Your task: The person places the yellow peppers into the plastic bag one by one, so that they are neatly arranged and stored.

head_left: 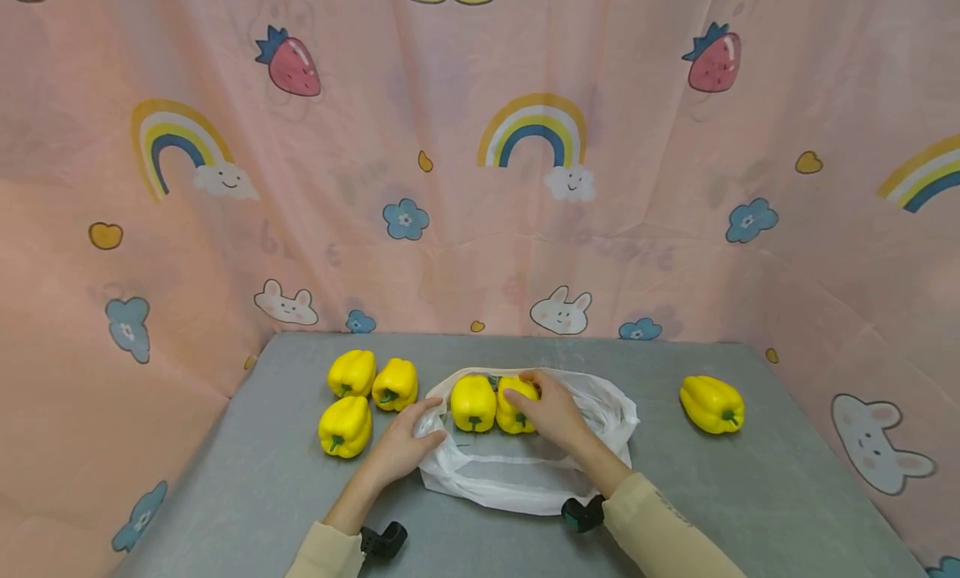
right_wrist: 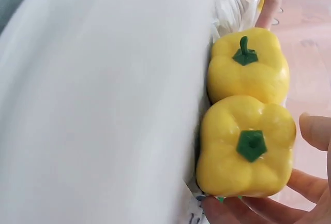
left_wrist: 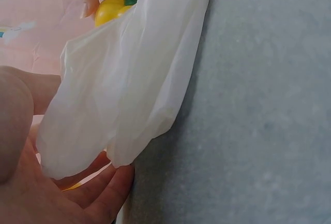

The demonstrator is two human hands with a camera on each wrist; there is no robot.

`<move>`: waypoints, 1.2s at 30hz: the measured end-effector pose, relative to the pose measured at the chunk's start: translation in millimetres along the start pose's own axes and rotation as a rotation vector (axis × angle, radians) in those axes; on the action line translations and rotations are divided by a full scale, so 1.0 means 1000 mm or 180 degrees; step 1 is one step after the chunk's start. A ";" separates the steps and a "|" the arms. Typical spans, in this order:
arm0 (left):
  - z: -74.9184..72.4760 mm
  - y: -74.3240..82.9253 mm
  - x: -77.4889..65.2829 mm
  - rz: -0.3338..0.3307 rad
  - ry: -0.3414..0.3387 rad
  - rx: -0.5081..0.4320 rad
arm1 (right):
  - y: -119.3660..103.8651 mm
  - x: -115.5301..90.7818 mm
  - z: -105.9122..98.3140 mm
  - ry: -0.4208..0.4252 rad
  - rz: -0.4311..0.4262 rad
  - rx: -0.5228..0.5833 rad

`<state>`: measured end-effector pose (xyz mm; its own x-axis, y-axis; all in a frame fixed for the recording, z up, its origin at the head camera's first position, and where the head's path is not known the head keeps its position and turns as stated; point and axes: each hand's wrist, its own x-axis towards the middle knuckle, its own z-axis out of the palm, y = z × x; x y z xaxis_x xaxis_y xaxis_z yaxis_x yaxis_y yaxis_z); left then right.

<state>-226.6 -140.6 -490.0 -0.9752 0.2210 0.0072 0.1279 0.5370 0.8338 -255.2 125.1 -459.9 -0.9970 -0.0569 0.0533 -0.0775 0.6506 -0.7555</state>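
Note:
Two yellow bell peppers stand side by side in the mouth of a white plastic bag. My right hand has its fingers round the right bell pepper, thumb on the upper side and fingertips along its far side. Beside it is the other bell pepper, stem showing. At the bag's left edge, my left hand has thumb and forefinger spread apart, touching the plastic. Part of that hand is hidden behind the bag in the left wrist view.
Left of the bag lie three more bell peppers in a cluster close to my left hand. A single bell pepper lies on the right side of the grey table. A pink patterned curtain hangs behind and along the sides.

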 end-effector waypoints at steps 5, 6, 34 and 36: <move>0.000 0.000 0.000 -0.0003 -0.0001 0.0001 | -0.003 -0.006 -0.013 -0.0081 0.0022 -0.0090; 0.000 0.000 0.000 -0.0003 0.0001 -0.0003 | -0.003 -0.007 -0.016 -0.0091 0.0009 -0.0107; 0.001 0.000 -0.001 -0.0006 -0.0008 0.0034 | 0.011 -0.031 -0.118 0.0344 -0.0470 -0.0185; 0.001 0.000 0.000 -0.0003 -0.0010 0.0040 | 0.016 -0.033 -0.124 0.0385 -0.0435 -0.0198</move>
<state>-226.0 -139.6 -490.8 -0.9748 0.2231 0.0046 0.1291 0.5474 0.8268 -224.4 231.5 -393.0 -0.9705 -0.0589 0.2336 -0.2089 0.6888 -0.6942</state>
